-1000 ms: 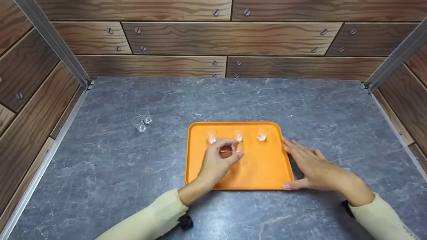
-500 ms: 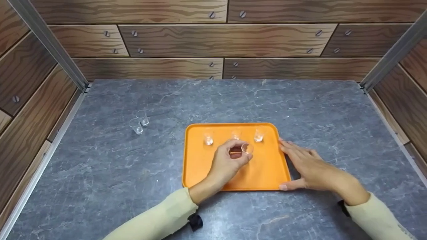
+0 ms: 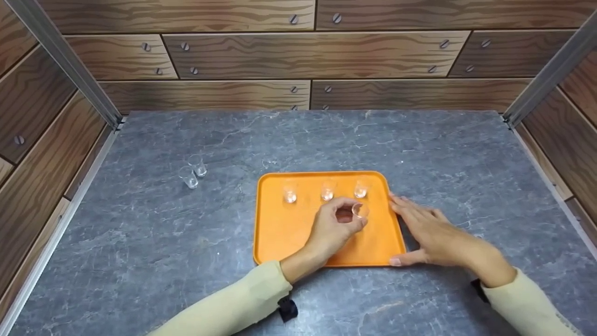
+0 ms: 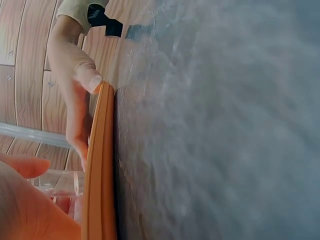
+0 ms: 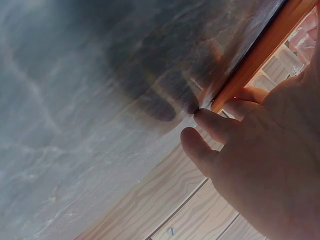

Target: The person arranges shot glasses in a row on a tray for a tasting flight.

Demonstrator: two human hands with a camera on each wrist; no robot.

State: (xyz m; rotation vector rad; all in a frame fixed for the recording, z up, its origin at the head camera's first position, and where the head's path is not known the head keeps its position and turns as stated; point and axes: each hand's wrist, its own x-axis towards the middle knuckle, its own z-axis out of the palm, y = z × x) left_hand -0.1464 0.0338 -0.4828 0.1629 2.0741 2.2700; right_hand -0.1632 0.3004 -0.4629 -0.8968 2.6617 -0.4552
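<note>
My left hand (image 3: pixel 329 229) pinches a small clear shot glass (image 3: pixel 360 211) between thumb and fingers, over the right half of an orange tray (image 3: pixel 280 235). In the left wrist view the held glass (image 4: pixel 52 181) is partly hidden by the hand. Along the tray's right edge my right hand (image 3: pixel 433 235) rests with fingers extended, its thumb at the front right corner. Three more clear glasses stand in a row near the tray's back: a left glass (image 3: pixel 290 194), a middle glass (image 3: pixel 328 192) and a right glass (image 3: pixel 361 190).
Two further clear glasses, a nearer one (image 3: pixel 190 179) and a farther one (image 3: pixel 200 169), stand close together on the grey marbled table (image 3: pixel 140 224), left of the tray. Wood-patterned panels (image 3: pixel 308 56) wall off the back and both sides.
My left hand has carried the held glass rightward across the tray, uncovering the middle glass of the back row. The right hand stays at the tray's edge. The head view has shifted slightly.
</note>
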